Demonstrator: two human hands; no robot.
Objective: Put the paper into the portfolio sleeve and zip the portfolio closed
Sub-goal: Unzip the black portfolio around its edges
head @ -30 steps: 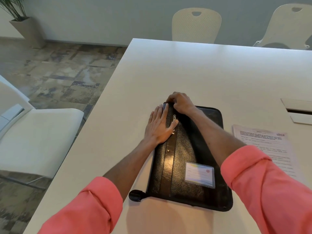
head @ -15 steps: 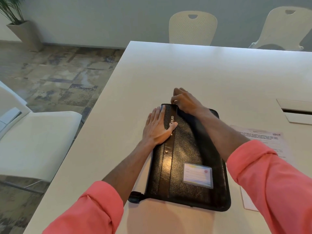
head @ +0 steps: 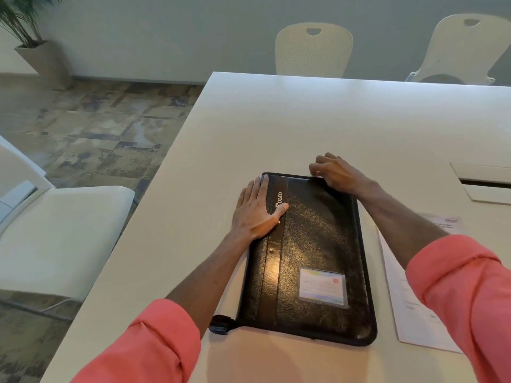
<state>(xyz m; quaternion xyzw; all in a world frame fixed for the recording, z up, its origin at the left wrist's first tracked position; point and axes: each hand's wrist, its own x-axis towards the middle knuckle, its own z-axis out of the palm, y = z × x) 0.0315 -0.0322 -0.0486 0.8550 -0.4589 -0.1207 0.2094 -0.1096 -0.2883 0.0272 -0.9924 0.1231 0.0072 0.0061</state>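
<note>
A black zip portfolio (head: pixel 312 244) lies closed on the white table (head: pixel 304 120), with a clear card window (head: pixel 323 288) on its cover and a small tab (head: pixel 219 324) at its near left corner. My left hand (head: pixel 255 214) presses flat on the portfolio's left spine, fingers spread. My right hand (head: pixel 336 174) is curled at the portfolio's far edge, right of the middle, pinching at the zip line; the fingers hide the pull. The printed paper (head: pixel 406 308) lies on the table to the right of the portfolio, partly under my right forearm.
A cable hatch (head: pixel 486 183) is set into the table at the right. Two pale chairs (head: pixel 313 48) (head: pixel 464 48) stand beyond the far edge, and a white chair (head: pixel 60 233) sits at the left. A potted plant (head: pixel 41 59) stands in the far left corner.
My right hand has slid along the portfolio's far edge from the left corner towards the right. The left hand has stayed flat on the spine. The camera view has shifted slightly.
</note>
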